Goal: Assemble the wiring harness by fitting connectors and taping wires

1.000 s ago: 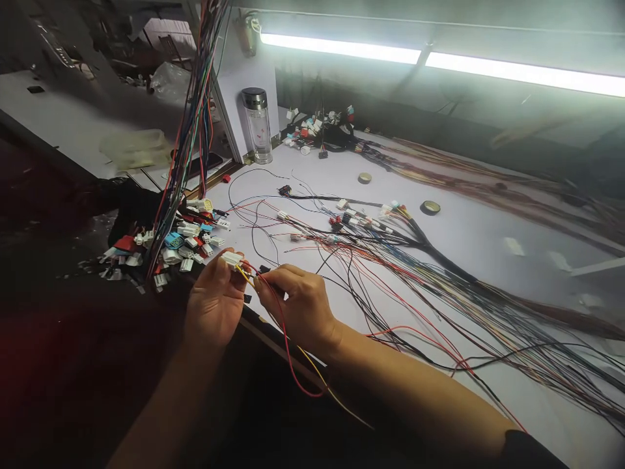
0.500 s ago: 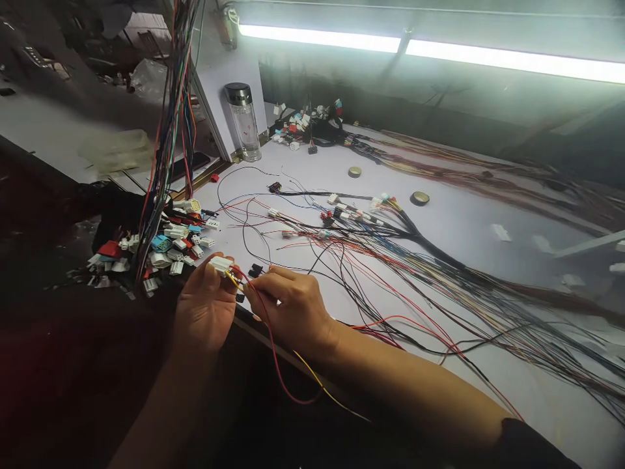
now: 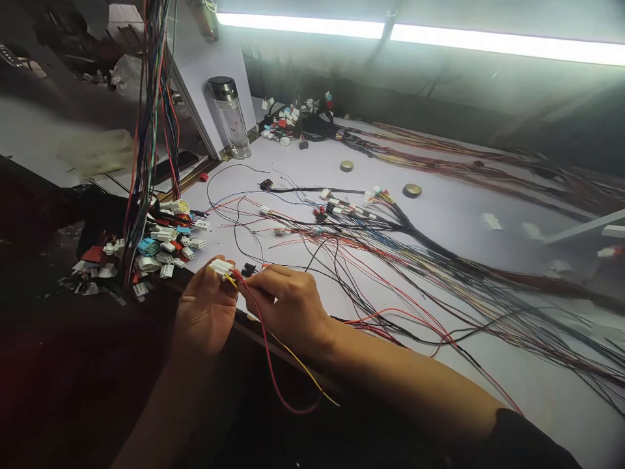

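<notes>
Between the thumb and fingers of my left hand (image 3: pixel 208 312) is a white connector housing (image 3: pixel 221 268), held up at the table's front edge. A red wire (image 3: pixel 266 345) and a yellow wire (image 3: pixel 312 378) come out of its right side and hang below the edge. My right hand (image 3: pixel 290 303) pinches the yellow wire close to the housing; its fingertips are partly hidden. Just behind the hands, a small black connector (image 3: pixel 249 269) lies on the table.
Many loose connectors (image 3: pixel 166 234) are heaped at the left under a hanging wire bundle (image 3: pixel 153 117). A branched wire harness (image 3: pixel 424 241) stretches across the white table (image 3: pixel 469 215). A glass bottle (image 3: pixel 231 120) and two small round tins (image 3: pixel 412 190) stand farther back.
The view has shifted slightly, so the background sits further left. My right hand has come a little closer to the housing along the yellow wire; both hands keep their grip.
</notes>
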A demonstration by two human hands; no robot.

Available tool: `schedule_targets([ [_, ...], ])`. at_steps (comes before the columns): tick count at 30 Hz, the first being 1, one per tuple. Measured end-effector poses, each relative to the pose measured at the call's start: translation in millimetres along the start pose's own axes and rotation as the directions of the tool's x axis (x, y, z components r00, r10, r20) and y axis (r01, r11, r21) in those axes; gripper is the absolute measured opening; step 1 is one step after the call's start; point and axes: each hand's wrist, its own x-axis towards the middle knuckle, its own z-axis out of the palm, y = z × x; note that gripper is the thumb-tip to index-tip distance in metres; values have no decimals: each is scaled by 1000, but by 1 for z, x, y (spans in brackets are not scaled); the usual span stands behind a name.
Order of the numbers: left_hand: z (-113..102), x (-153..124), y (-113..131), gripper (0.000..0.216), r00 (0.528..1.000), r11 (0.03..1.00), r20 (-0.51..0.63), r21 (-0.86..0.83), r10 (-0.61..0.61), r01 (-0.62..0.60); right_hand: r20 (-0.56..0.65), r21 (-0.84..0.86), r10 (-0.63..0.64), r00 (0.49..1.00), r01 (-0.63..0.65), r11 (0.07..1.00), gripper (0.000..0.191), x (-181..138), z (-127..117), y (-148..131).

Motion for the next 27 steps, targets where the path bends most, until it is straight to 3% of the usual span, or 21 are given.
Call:
schedule_targets([
  [12,1,-10,-19,28,997,996,-8,48,73,-73,-61,66,4,998,0,998,27,-6,8,7],
  [23,-4,-17,-23,33,998,998,-59,58,-19,22,-24,35,9,1000,-8,999,22,-16,11,9],
  [27,-2,-16,-22,32,997,998,-69,54,-34,38,-43,134,38,998,-32,991,18,-16,11,11],
])
